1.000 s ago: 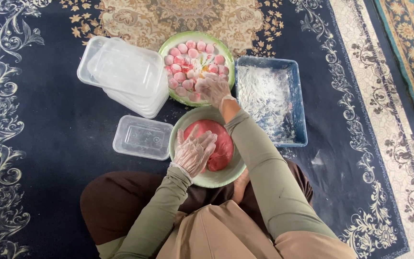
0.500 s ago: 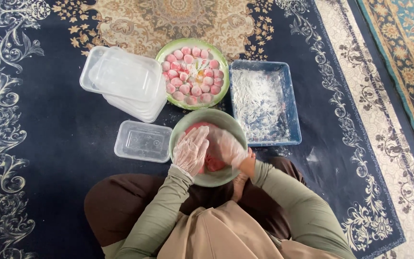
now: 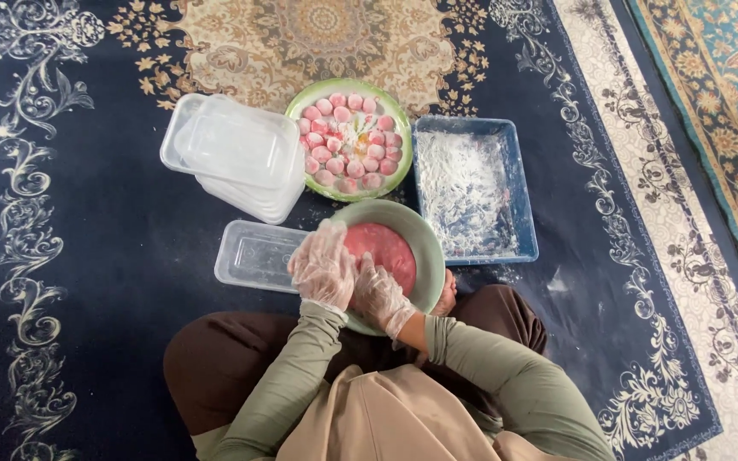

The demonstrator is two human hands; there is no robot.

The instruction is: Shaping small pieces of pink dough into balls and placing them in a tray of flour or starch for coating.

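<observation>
Working at frame centre, I keep both gloved hands, left hand [image 3: 324, 266] and right hand [image 3: 380, 294], curled closed on the red dough [image 3: 386, 248] inside the green bowl [image 3: 424, 248], steadying it above my lap.

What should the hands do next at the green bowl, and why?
Probably pinch off a small piece of the red dough. Both gloved hands, left hand and right hand, rest together on it in the green bowl, and the plate beyond holds pink balls.
</observation>
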